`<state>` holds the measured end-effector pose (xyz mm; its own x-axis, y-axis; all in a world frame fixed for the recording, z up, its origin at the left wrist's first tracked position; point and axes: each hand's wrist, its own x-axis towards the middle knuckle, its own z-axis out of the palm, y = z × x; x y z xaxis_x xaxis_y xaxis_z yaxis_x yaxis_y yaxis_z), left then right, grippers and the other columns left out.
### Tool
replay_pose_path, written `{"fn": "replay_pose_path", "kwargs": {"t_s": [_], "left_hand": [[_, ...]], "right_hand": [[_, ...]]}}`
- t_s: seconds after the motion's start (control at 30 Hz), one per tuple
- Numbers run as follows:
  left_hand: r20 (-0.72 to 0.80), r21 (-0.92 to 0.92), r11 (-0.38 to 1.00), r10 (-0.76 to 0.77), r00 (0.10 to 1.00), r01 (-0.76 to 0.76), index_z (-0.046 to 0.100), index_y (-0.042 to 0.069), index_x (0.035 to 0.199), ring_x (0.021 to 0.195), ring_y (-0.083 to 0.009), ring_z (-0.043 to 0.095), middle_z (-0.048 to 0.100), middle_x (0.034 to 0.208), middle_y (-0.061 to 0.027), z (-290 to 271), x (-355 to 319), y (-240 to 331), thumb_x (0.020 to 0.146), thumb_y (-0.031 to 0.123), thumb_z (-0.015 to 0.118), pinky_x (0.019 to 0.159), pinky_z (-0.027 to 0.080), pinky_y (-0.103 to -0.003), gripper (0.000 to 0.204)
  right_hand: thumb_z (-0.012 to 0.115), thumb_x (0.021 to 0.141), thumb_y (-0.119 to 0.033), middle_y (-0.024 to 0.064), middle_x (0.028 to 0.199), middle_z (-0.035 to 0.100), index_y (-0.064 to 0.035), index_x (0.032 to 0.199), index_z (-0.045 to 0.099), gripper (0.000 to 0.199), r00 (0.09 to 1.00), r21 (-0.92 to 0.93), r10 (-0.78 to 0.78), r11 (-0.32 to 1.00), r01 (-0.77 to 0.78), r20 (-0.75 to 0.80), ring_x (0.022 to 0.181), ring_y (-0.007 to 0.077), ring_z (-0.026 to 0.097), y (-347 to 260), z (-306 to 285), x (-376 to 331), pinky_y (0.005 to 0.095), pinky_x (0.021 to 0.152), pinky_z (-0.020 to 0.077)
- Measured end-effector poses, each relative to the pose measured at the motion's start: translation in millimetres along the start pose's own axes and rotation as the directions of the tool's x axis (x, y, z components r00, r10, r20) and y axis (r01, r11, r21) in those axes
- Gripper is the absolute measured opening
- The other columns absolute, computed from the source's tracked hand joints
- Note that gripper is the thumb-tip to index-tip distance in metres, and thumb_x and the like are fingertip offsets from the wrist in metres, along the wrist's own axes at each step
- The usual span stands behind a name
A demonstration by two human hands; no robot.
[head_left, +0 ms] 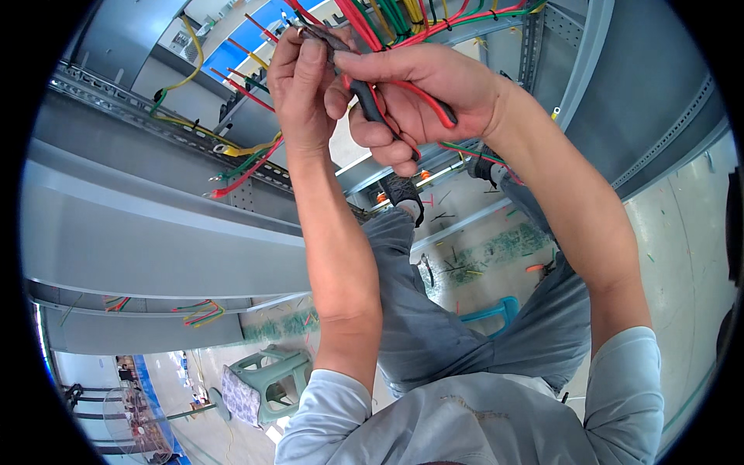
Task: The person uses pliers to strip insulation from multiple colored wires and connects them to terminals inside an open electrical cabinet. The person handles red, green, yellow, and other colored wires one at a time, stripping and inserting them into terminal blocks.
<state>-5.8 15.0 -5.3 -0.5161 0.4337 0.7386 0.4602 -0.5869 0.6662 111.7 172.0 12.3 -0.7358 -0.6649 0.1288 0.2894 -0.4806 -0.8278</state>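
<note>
My right hand (442, 81) is closed around a pair of pliers (366, 101) with red and black handles. The handles are spread a little, and the jaws point up and left to my left fingertips. My left hand (304, 89) pinches at the jaws, where a small shiny metal end shows; it looks like a wire lug, but fingers partly cover it. Just beyond both hands, a bundle of red, green and yellow wires (395, 22) crosses the cabinet frame. Several red wire ends (246, 91) stick out left of my left hand.
Grey metal cabinet panels (155, 225) enclose the left side. Red and green wires with lugs (240, 178) hang there beside a yellow-green cable (248, 147). Below are a blue stool (504, 308), a green stool (287, 380) and wire scraps on the floor (674, 256). A fan (136, 418) stands lower left.
</note>
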Motion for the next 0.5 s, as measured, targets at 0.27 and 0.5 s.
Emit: {"fn": "replay_pose_path", "kwargs": {"t_s": [0.27, 0.5], "left_hand": [[0.021, -0.054, 0.998, -0.028, 0.999, 0.029, 0.060, 0.002, 0.110, 0.085, -0.0172, 0.066, 0.071, 0.101, -0.0137, -10, -1, -6, 0.102, 0.025, 0.064, 0.079, 0.054, -0.030, 0.025], [-0.062, -0.029, 0.999, 0.021, 0.998, -0.022, 0.059, -0.002, 0.111, 0.095, -0.0204, 0.062, 0.067, 0.101, -0.0138, 5, 4, -7, 0.101, 0.022, 0.057, 0.103, 0.046, -0.041, 0.026]], "right_hand": [[0.062, 0.100, -0.046, 0.0033, 0.063, 0.057, -0.0035, 0.094, 0.062, 0.043, 0.917, -0.504, -0.089, 0.854, -0.131, -0.389, 0.050, 0.0117, 0.054, -15, 21, -14, 0.0286, 0.049, 0.0473], [0.064, 0.099, -0.043, 0.0039, 0.064, 0.060, -0.0034, 0.089, 0.063, 0.041, 0.831, -0.767, -0.293, 0.601, -0.225, -0.473, 0.058, 0.0140, 0.062, -24, 20, -16, 0.0289, 0.053, 0.0481]]}}
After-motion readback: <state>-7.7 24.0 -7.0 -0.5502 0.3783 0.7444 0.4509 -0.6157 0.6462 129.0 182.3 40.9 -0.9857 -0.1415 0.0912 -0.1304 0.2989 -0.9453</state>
